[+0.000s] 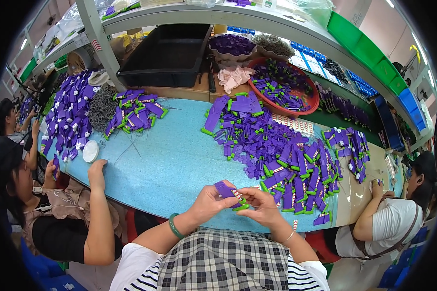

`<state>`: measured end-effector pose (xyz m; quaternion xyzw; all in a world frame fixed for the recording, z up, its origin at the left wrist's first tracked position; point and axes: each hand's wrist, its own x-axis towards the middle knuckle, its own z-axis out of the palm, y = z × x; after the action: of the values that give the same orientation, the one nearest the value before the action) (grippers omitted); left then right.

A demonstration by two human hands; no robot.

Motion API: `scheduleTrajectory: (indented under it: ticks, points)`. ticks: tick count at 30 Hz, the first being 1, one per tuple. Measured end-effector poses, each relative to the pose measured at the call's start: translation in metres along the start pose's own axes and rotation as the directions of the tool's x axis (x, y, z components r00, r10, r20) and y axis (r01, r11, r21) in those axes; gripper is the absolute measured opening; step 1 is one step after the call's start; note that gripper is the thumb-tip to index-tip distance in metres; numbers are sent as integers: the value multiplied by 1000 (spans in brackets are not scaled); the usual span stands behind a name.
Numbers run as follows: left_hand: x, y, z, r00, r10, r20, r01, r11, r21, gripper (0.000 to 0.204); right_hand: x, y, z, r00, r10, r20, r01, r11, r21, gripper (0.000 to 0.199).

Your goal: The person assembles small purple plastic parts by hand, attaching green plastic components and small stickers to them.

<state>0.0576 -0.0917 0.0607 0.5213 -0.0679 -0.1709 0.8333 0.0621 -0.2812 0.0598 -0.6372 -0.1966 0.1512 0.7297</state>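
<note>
Close to my body, above the table's near edge, my left hand [205,202] pinches the purple end of a small purple-and-green plastic piece [227,190]. A red-and-white striped strip runs across that piece beside its green end. The fingers of my right hand [264,209] are closed at the green end, partly hiding it. Just beyond my right hand lies a pile of similar purple pieces with green ends [303,177], several bearing striped strips. Behind them spreads a heap of smaller loose purple parts [257,133].
A blue tabletop [165,150] stretches ahead. Beyond it stand a black tray [165,58] and a red basin [310,99] of purple parts. Purple pieces with white parts [68,114] are heaped left, near a white round container [90,151]. Co-workers sit left [58,213] and right [388,218].
</note>
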Motion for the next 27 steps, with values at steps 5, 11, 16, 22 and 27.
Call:
scheduleTrajectory:
  ticks: [5, 11, 16, 22, 27]
  points:
    - [2, 18, -6, 947, 266, 182, -319, 690, 650, 16, 19, -29, -21, 992, -117, 48, 126, 904, -409, 27]
    - [-3, 34, -26, 968, 192, 162, -250, 679, 690, 10, 45, -28, -28, 962, -242, 125, 247, 582, -775, 7]
    - [-10, 51, -41, 924, 222, -312, -103, 929, 356, 8, 66, -10, -43, 954, -298, 45, 51, 12, -999, 14]
    - [-7, 43, -53, 776, 470, -421, -411, 882, 228, 12, 71, 11, -41, 977, -157, 148, 109, -229, -967, 13]
    - [-7, 24, -56, 835, 395, -383, -328, 916, 229, 20, 67, -1, -44, 962, -262, 79, 96, 54, -994, 8]
